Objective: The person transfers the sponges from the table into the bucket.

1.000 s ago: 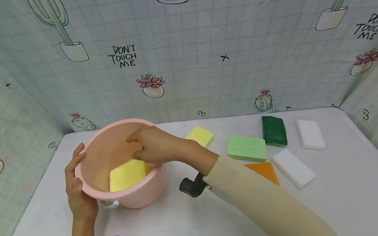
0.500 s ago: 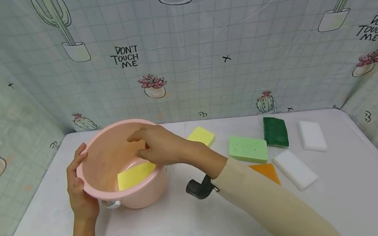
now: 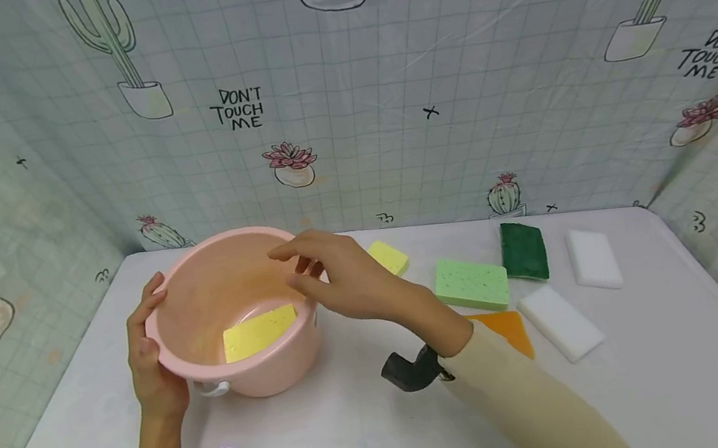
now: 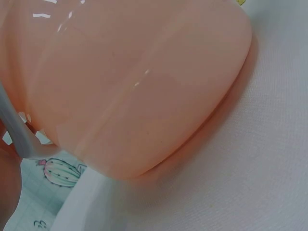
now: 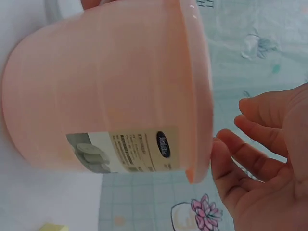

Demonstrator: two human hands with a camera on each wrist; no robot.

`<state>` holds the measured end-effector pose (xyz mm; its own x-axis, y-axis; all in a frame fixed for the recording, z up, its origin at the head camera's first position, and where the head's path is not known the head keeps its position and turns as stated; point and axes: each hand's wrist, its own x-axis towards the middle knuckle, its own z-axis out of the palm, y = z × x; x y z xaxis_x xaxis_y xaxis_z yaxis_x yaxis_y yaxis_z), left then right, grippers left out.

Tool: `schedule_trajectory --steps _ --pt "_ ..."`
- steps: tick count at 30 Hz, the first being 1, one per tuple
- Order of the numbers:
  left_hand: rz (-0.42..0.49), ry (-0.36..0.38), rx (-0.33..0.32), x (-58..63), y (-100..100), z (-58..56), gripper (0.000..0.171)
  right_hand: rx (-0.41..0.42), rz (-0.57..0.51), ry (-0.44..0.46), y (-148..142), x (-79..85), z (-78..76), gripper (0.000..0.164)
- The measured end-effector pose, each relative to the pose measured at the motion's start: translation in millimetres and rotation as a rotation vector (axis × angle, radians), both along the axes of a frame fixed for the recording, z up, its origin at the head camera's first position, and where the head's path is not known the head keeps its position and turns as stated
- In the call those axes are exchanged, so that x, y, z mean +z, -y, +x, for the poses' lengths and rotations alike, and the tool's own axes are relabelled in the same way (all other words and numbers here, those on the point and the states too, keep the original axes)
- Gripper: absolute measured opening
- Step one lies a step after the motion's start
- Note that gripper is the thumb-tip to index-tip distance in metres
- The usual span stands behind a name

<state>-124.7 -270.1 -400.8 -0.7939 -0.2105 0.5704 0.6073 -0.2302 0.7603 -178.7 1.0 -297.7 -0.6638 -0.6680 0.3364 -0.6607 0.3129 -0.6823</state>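
Observation:
A pink plastic bucket tilts toward me on the left side of the white table. My left hand holds its left side, thumb outside and fingers up at the rim. Inside, a yellow sponge lies near the front wall. Over the bucket's right rim is my right hand, fingers relaxed and nothing between them. The right wrist view puts its loosely bent fingertips right at the rim, above a printed label. In the left wrist view, the bucket's smooth outer wall fills most of the picture.
Behind my right hand lies another yellow sponge. Further right are a light green sponge, a dark green scouring pad, an orange piece partly behind my sleeve, and two white sponges. A patterned curtain hangs behind the table.
The yellow sponge has dropped lower in the bucket, let go by my right hand. That hand has drawn back to the right, out over the rim. My left hand stays put.

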Motion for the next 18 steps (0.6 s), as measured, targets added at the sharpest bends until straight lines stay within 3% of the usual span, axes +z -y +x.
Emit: schedule_trajectory --steps 5,9,13,18 --pt "0.002 0.003 0.001 -0.3 0 0.0 0.051 -0.049 -0.086 0.004 -19 -8.5 -2.9 0.034" --pt "-0.002 0.007 0.002 -0.7 0 0.1 0.051 -0.123 -0.086 0.027 -36 -21.7 -5.4 0.036" --pt "-0.002 0.004 0.0 -1.1 0 -0.2 0.05 -0.187 -0.082 0.059 -49 -44.9 -7.2 0.037" --pt "0.008 0.0 -0.013 -0.9 0 -0.9 0.05 -0.284 -0.154 0.102 -62 -79.9 -12.2 0.035"
